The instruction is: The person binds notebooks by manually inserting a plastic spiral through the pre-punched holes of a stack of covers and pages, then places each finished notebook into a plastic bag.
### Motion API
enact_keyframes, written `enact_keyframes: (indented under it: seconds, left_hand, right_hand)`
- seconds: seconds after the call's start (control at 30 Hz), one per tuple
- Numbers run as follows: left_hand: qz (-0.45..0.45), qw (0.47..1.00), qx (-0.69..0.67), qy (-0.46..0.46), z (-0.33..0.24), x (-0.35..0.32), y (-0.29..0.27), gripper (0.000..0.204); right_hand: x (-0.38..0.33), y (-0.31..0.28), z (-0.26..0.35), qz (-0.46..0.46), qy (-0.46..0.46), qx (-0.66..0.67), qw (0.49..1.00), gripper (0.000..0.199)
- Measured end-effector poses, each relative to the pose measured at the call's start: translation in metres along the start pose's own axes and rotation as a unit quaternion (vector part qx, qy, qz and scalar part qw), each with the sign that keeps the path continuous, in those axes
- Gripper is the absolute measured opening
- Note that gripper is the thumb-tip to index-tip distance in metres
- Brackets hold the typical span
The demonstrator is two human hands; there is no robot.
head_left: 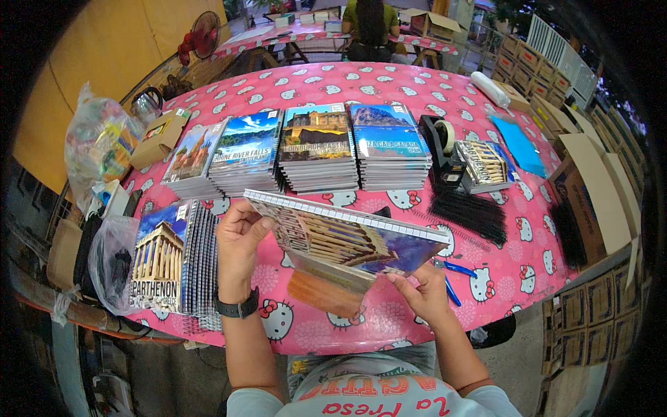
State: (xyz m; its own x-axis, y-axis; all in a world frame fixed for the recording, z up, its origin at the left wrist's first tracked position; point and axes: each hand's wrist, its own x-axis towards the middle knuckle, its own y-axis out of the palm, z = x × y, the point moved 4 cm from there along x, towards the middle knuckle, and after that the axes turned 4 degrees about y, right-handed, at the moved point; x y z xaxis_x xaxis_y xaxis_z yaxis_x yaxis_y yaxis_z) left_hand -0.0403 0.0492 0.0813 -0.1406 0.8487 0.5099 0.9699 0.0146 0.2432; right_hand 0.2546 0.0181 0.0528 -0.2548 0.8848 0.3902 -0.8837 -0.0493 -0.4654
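Both hands hold an unbound notebook (pixel 333 240) tilted above the table, its cover showing a columned temple and a row of punched holes along its far edge. My left hand (pixel 243 236) grips the left end, thumb on the cover. At the near right corner, my right hand (pixel 420 288) pinches the notebook's edge. Partly hidden beneath it lies a brown, wooden-looking board (pixel 323 293). Blue-handled pliers (pixel 455 274) rest just beyond my right hand. A pile of black binding coils (pixel 469 219) lies farther right, near a small stack of temple-cover notebooks (pixel 483 165).
Several notebook stacks (pixel 316 163) stand across the middle. Coil-bound notebooks (pixel 163 260) sit at the left, near plastic bags (pixel 101 139). A tape roll (pixel 445 134) is by a black holder. Cardboard boxes (pixel 590 198) flank the right edge. A person (pixel 372 28) sits at a far table.
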Motion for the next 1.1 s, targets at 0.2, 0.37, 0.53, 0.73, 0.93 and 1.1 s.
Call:
enact_keyframes:
  seconds: [0.2,0.37,0.53,0.73,0.93,1.1]
  left_hand:
    - [-0.028,0.999,0.031,0.006,0.002,0.005,0.001,0.028]
    - [-0.023,0.997,0.063,-0.042,0.031,-0.001,-0.018,0.028]
    - [-0.102,0.99,-0.034,-0.088,0.054,-0.045,-0.053,0.041]
    - [-0.146,0.987,0.019,-0.065,0.053,-0.031,-0.015,0.039]
    - [-0.182,0.981,0.038,-0.053,0.052,-0.025,0.0,0.027]
    - [-0.093,0.828,0.52,0.187,-0.014,-0.042,0.07,0.06]
  right_hand:
    - [-0.016,0.008,-0.024,0.136,0.176,-0.099,0.97,0.017]
    - [-0.014,0.008,-0.018,0.09,0.044,-0.082,0.992,0.02]
    - [0.0,-0.043,-0.071,0.003,0.145,-0.11,0.983,0.022]
    - [0.024,-0.095,-0.15,-0.044,0.148,-0.404,0.902,0.024]
    - [0.029,-0.093,-0.142,-0.089,0.111,-0.273,0.951,0.02]
    - [0.028,-0.104,-0.043,-0.173,0.037,-0.13,0.976,0.039]
